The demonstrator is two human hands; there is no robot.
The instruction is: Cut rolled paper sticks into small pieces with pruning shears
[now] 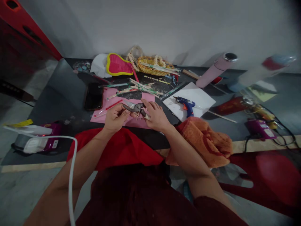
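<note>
Dark metal cutters point(138, 107) sit between our hands, over the pink paper point(109, 93), near a pile of sticks point(154, 91). Right hand point(157, 116) is wrapped around the handles. Left hand point(116, 118): thumb and forefinger bent in close at the blade end; we can't tell whether they pinch anything. Looks like a cutting step. To do it well, we should get the left fingertips clear of the blade edge, seat any piece deep near the pivot, and squeeze slowly. Blade tip points to our left; long axis runs left to right, handle end slightly nearer our body.
</note>
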